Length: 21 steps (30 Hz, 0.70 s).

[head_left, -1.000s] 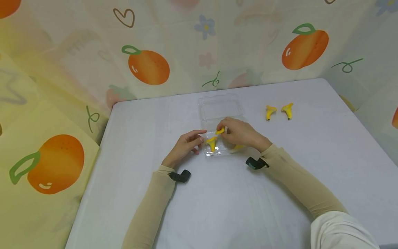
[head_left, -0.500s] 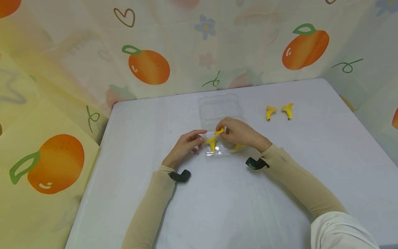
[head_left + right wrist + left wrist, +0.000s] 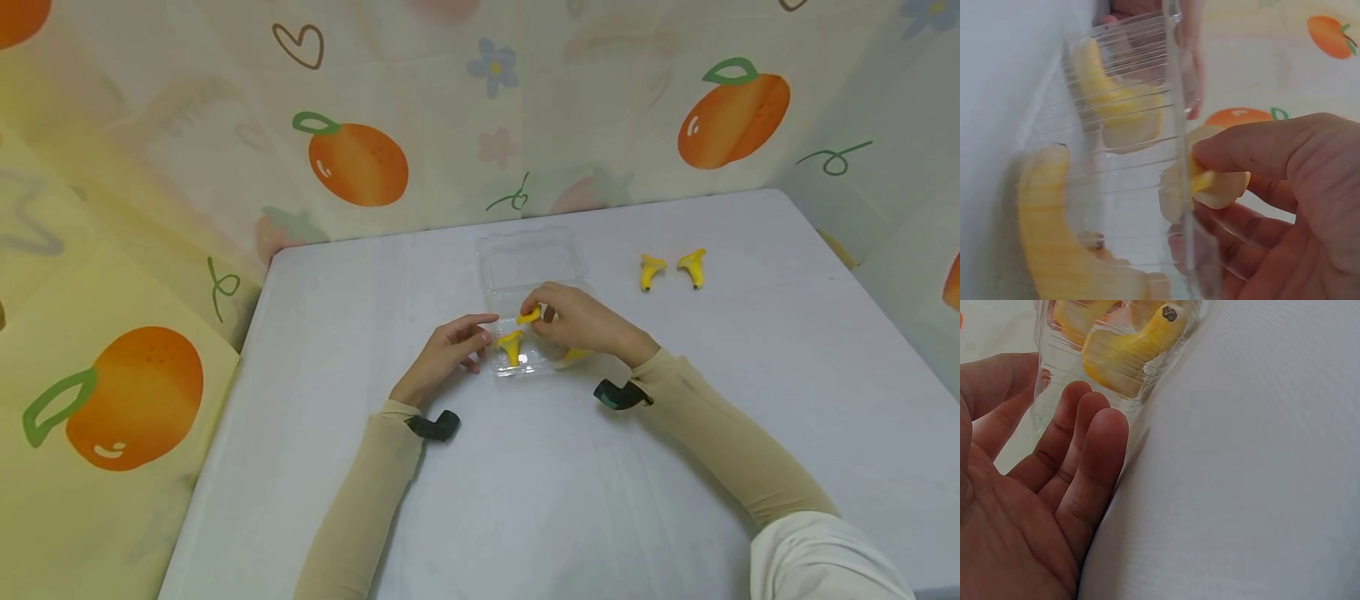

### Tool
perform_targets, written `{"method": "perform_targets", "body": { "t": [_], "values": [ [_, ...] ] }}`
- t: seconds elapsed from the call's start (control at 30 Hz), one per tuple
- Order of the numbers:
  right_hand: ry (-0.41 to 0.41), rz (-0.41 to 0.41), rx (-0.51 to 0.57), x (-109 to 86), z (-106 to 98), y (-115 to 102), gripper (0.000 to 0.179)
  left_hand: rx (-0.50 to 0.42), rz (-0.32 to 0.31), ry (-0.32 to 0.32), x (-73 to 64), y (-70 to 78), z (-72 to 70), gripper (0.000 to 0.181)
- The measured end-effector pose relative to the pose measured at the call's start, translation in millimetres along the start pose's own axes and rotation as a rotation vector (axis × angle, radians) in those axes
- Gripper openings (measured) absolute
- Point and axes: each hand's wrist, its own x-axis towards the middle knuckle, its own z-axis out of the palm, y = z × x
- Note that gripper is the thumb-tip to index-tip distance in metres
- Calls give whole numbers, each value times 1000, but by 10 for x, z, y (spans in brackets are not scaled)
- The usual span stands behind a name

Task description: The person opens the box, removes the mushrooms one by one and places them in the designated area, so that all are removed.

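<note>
Box (image 3: 517, 372) sits on desk (image 3: 360, 292), lid (image 3: 532, 260) open behind it. Left hand (image 3: 453, 343) is at box's left edge, right hand (image 3: 576, 321) over its right part. In box: left piece (image 3: 512, 349); front-right piece (image 3: 576, 355), partly under right hand. Held piece (image 3: 529, 316) is in right hand, behind left piece. Two spare pieces (image 3: 692, 268) lie side by side, apart, right of box, farther back. Curtain (image 3: 442, 100) hangs behind desk.

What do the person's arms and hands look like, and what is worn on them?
The left hand and right hand are gloveless. Snug beige sleeves reach the wrists, each bearing a dark, bent camera. A looser white sleeve covers the upper right arm.
</note>
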Motion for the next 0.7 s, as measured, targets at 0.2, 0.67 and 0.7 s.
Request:
{"method": "perform_targets", "body": {
  "t": [0.2, 0.67, 0.7],
  "values": [
    [28, -8, 42, -30, -63, 3, 24, -4, 5, 3, -4, 3, 4, 40],
    [53, 19, 70, -70, -193, 22, 26, 4, -3, 11, -5, 3, 10, 40],
    [56, 16, 67, -72, -200, 18, 26, 3, -3, 11, -3, 1, 10, 40]
  ]
}}
